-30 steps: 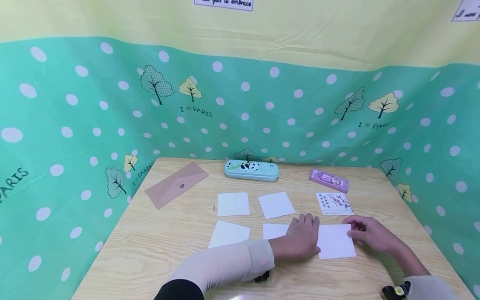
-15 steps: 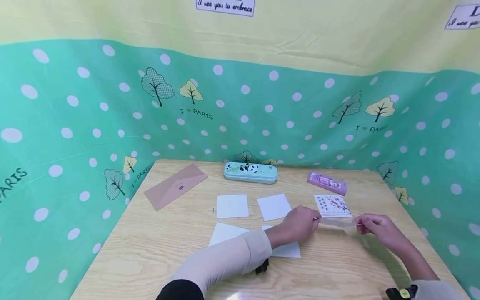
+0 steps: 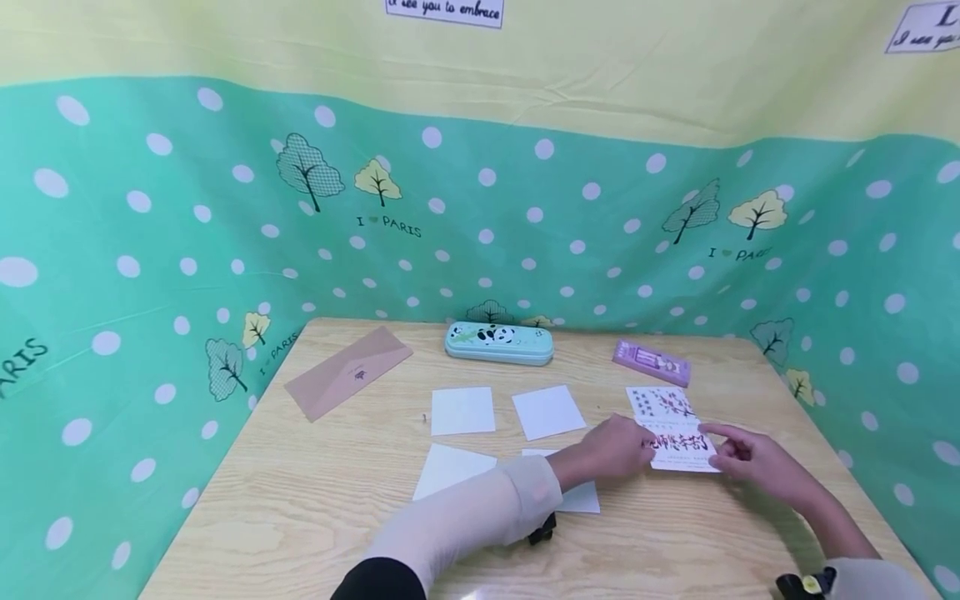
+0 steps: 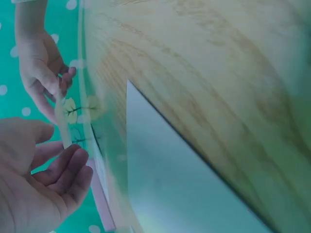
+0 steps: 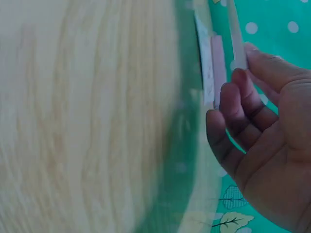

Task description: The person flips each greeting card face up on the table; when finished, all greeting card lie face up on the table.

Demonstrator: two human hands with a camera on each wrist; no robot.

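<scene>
Both hands hold a card with red Chinese lettering (image 3: 681,452) by its opposite side edges, off the table. My left hand (image 3: 618,447) pinches its left edge, and my right hand (image 3: 759,468) pinches the right one. Seen edge-on, the card (image 4: 62,119) is a thin strip between the two hands in the left wrist view. In the right wrist view, thumb and fingertips of the right hand (image 5: 272,116) grip its end. Just behind lies a card with a red blossom branch (image 3: 663,402), partly covered by the lettered one.
Blank white cards lie left of the hands: two in back (image 3: 462,411), (image 3: 549,412), and two in front (image 3: 450,473), (image 3: 581,497), partly behind the left arm. A brown envelope (image 3: 348,375), panda pencil case (image 3: 498,343) and purple box (image 3: 651,363) stand along the table's back.
A white card lying blank side up between the hands was lifted and tipped over, and its red-lettered side now shows. Both hands moved slightly with it.
</scene>
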